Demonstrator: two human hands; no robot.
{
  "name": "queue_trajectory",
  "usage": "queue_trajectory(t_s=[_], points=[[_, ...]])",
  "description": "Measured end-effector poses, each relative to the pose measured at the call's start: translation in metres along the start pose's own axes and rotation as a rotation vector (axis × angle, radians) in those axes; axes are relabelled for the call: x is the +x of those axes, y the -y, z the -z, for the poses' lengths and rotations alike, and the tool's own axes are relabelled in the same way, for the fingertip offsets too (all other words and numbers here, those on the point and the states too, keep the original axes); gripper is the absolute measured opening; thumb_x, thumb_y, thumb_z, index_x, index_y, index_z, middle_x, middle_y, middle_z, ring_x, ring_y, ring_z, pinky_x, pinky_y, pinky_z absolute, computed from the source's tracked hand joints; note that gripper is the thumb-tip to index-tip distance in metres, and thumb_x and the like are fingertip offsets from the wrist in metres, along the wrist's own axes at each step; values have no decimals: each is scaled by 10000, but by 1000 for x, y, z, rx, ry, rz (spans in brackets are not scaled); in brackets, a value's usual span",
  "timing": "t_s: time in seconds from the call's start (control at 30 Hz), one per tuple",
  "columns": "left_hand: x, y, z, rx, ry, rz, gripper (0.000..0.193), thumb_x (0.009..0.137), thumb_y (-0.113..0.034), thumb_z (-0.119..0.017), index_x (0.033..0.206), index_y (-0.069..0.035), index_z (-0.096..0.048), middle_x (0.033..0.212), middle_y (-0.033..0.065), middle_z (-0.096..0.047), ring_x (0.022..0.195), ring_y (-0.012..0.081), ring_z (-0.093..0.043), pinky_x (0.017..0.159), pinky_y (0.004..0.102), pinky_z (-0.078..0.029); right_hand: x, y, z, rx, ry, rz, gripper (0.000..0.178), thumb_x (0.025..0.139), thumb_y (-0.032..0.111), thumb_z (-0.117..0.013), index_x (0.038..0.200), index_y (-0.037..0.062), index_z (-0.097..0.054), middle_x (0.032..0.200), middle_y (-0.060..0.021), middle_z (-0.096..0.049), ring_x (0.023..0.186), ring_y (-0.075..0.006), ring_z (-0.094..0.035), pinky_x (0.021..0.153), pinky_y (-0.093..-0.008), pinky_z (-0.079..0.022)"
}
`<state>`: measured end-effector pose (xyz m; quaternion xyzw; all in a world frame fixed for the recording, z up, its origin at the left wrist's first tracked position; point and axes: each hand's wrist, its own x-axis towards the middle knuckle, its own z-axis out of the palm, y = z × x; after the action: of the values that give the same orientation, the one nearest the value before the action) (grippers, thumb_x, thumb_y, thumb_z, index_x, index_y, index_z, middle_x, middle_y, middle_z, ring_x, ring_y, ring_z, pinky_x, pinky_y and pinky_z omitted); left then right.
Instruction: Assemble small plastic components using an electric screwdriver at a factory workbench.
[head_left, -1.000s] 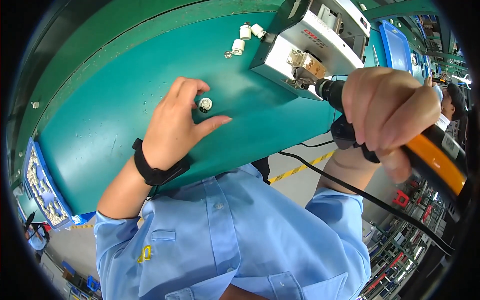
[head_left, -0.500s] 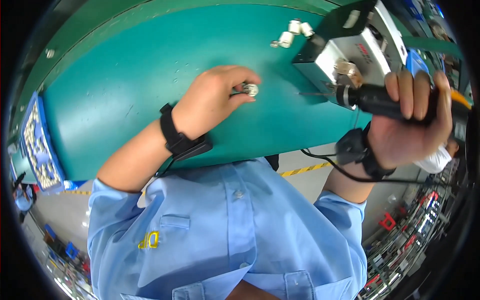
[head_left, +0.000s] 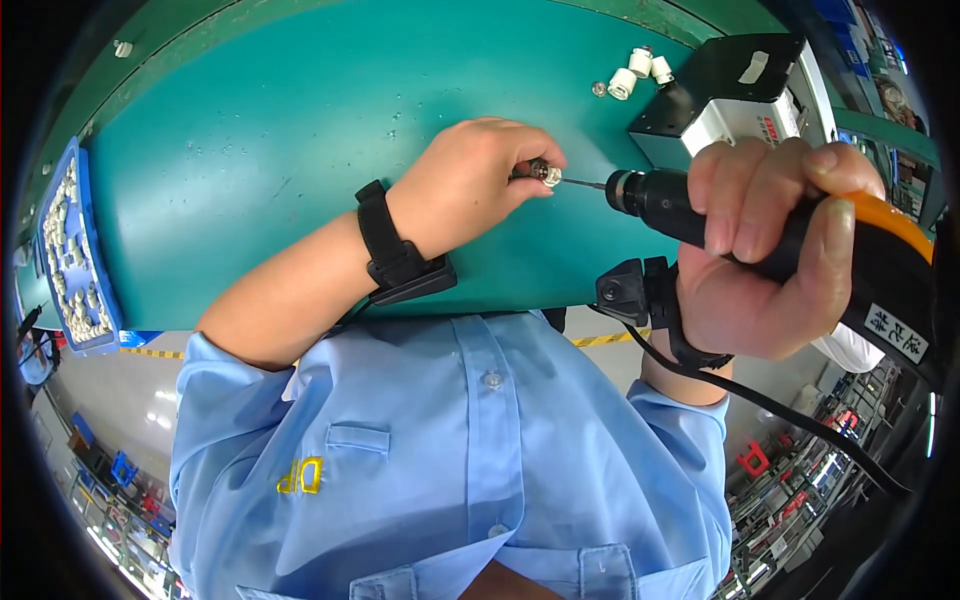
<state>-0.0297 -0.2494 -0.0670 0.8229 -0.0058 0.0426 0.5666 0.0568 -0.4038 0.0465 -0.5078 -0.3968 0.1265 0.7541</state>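
Hand, right (head_left: 758, 298): fingers curled round a black-and-orange power driver (head_left: 664, 200), near right. Hand, left (head_left: 462, 182): thumb and fingertips nearly together, pinching one small round fitting (head_left: 552, 176) above the middle of the green bench (head_left: 270, 170). Driver bit (head_left: 584, 183): thin, pointing left, tip at the fitting's face; firm contact cannot be confirmed. Stage, as judged: fitting and bit lined up, fastening under way or about to start; no finished result visible. Blue tray (head_left: 96, 250), left: many small cream pieces (head_left: 85, 322), state unclear. White fittings (head_left: 622, 84), three, far right, apparently awaiting or past handling. Black-topped machine (head_left: 712, 98): beside them.
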Motion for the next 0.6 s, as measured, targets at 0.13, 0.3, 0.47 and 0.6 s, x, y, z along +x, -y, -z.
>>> queue_trajectory(t_s=[0.13,0.3,0.47,0.6], points=[[-1,1,0,46,15,-17,235,783,-23,-743,1006,-46,-673,886,87,-670,748,181,-656,638,291,-521,0,-5,-4,-85,-17,-40,265,990,241,-364,1124,47,-484,608,4,-418,512,-107,-397,544,-298,-349],[0,0,0,33,-6,-32,229,778,-27,-745,995,-42,-671,862,97,-664,742,204,-651,638,306,-521,4,-8,-6,-152,88,-34,202,982,223,-396,1076,56,-458,605,-5,-417,503,-120,-398,538,-306,-355],[1,0,-3,34,-32,-42,182,757,-51,-723,928,-50,-661,818,103,-660,773,287,-634,676,388,-507,7,-4,-8,-322,180,-93,162,977,222,-412,1020,68,-440,605,-11,-424,505,-126,-406,542,-317,-366],[3,-4,-2,73,-12,-36,183,750,-49,-726,922,-50,-662,822,105,-660,780,292,-633,677,392,-506,9,-9,-4,-382,171,-73,186,973,230,-419,1059,68,-448,613,-8,-437,509,-124,-413,540,-316,-363]])
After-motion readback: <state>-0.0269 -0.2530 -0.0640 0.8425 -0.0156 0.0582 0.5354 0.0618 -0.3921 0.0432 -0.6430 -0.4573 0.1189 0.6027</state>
